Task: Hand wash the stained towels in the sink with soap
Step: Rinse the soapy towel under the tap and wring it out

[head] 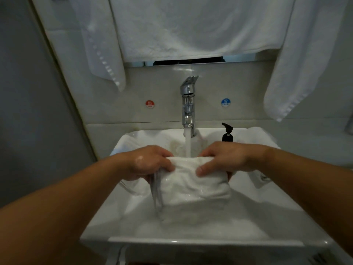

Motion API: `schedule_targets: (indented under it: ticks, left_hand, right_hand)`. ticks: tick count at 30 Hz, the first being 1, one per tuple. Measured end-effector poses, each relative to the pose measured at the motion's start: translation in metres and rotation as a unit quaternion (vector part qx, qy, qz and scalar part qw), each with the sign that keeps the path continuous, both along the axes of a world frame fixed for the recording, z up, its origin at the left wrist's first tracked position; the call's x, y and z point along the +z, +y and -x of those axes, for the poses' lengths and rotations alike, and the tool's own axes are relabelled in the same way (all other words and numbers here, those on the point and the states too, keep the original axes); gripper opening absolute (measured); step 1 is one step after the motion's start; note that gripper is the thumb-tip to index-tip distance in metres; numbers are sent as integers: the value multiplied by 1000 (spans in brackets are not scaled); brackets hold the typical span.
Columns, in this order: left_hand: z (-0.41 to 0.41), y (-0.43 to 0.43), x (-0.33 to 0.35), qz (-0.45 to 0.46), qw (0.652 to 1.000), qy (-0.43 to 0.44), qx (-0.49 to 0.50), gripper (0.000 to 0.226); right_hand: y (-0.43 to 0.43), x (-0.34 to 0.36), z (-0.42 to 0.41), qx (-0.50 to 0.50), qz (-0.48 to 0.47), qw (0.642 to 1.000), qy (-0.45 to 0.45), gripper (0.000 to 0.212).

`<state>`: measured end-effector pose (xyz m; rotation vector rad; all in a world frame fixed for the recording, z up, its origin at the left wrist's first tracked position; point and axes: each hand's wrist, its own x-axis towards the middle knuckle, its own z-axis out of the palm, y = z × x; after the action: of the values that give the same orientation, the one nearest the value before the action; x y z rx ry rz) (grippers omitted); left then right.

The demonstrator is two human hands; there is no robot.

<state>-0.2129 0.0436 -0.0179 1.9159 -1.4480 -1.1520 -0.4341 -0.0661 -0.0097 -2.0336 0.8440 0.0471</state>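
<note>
Hanging towels (191, 29): white, on the wall well above and beyond my fingers. Not in play.

Sink (191, 240): white basin, below and all around both hands. It holds more white cloth (176, 145) just beyond my fingers, with a faint brownish patch. Whether water is pooled at the bottom, I cannot tell; that area is blurred.

Towel (193, 185): wet, bunched, held over the basin. Its gripped top edge runs left to right between my hands, and the rest hangs down on my side of the fingers.

Faucet (188, 104): beyond the fingers, centred between the hands. It is running, and the water stream (188, 144) lands on the towel's far edge, in the gap between my fingers.

Left hand (147, 161): curled over the towel's left end, thumb in front, gripping. Wet sheen on the back.

Right hand (227, 159): same grip on the right end. Neither hand is nearer; each has one end.

Soap pump (227, 133): black, just beyond the right fingers, so the right hand would reach it.

Judgement: rubbing means bringing the two ends together along that left-right axis.
</note>
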Motion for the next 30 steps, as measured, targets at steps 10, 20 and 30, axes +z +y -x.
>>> schedule_targets:
  ticks: [10, 20, 30]
  left_hand:
    - [3, -7, -55, 153, 905, -380, -117, 32]
    - [17, -10, -82, 21, 956, -263, -128, 71]
    - [22, -11, -108, 23, 928, -322, -186, 82]
  right_hand:
    - [6, -66, -9, 75, 436, 892, 90, 28]
    - [2, -86, -6, 117, 259, 949, 135, 103]
    - [7, -114, -13, 141, 377, 903, 151, 84]
